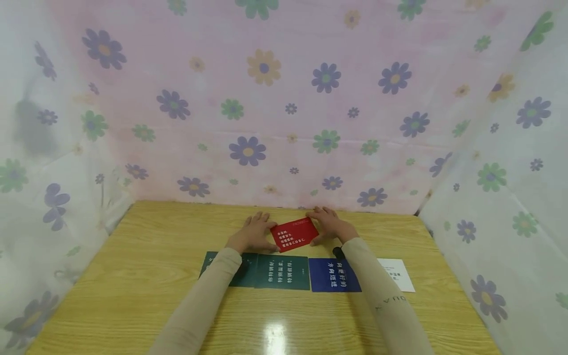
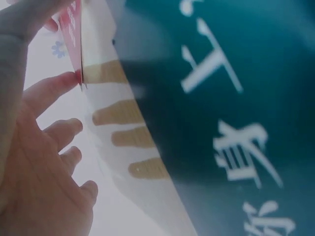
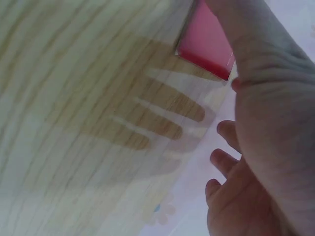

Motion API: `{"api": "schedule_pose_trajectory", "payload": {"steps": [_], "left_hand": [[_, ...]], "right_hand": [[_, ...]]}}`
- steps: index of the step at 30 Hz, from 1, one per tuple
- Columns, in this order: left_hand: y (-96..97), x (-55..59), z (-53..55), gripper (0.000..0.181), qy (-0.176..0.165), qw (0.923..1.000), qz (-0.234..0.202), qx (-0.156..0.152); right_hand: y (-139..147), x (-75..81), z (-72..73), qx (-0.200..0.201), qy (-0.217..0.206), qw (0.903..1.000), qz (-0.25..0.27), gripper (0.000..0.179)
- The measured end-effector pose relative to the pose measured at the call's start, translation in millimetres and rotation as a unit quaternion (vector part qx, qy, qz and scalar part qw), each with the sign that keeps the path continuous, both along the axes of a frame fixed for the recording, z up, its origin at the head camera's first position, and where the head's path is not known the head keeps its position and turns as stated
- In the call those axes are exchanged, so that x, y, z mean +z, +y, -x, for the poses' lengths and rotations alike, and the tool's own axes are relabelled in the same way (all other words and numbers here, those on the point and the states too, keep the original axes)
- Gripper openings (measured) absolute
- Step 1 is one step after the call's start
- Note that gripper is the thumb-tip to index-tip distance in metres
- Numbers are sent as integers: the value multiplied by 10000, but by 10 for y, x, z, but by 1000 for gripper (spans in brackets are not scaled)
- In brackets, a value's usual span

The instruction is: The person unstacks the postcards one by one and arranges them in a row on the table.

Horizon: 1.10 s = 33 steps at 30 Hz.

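Both hands hold a red card (image 1: 295, 234) with white writing, tilted slightly, beyond a row of cards. My left hand (image 1: 255, 232) pinches its left end between thumb and index finger, the other fingers spread. At the right end, my right hand (image 1: 330, 227) grips the card the same way, thumb at the near corner. In the left wrist view the red card (image 2: 72, 37) meets the index fingertip. The right wrist view shows one red corner (image 3: 209, 49) close over the tabletop, beside the thumb.
Nearer me lie a dark green card (image 1: 245, 277) partly under the left sleeve, a green card (image 1: 284, 280), a blue card (image 1: 326, 281) and a white card (image 1: 401, 276) behind the right sleeve. Flowered cloth (image 1: 284, 113) walls the wooden table (image 1: 111, 276) at the back and sides.
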<state>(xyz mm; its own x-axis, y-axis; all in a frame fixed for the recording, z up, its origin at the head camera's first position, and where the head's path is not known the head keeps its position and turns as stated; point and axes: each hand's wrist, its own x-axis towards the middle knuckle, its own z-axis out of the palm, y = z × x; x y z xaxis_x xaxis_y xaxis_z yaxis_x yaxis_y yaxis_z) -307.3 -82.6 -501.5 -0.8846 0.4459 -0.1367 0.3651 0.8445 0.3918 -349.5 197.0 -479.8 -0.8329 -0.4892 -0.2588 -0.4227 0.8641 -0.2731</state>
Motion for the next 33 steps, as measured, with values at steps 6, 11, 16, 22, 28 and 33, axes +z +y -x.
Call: {"api": "schedule_pose_trajectory", "payload": {"steps": [6,11,16,22,28,33], "left_hand": [[29,13,-15,83,2,10000,28,-23],[49,43,-35,91,-115,9999,-12,-43],[80,13,-30,99,-89,9999,30,-86],[86,-51,28,104,-35,9999,-122,-112],[37,-61,67,101,44,9996,-233,-148],[13,-8,62,101,-54,9991,-401,-143]], "right_hand": [[19,-23,-12,-93,57,9999,57,94],[61,-92,-57,-118,400,9983,417,92],[81,-150,-94,-16,774,9963,366,94],[60,-136,-160,124,1000,9943,342,90],[58,-98,-238,121,980,9941,453,87],[73,-79,-296,92,1028,9938,406,89]]}}
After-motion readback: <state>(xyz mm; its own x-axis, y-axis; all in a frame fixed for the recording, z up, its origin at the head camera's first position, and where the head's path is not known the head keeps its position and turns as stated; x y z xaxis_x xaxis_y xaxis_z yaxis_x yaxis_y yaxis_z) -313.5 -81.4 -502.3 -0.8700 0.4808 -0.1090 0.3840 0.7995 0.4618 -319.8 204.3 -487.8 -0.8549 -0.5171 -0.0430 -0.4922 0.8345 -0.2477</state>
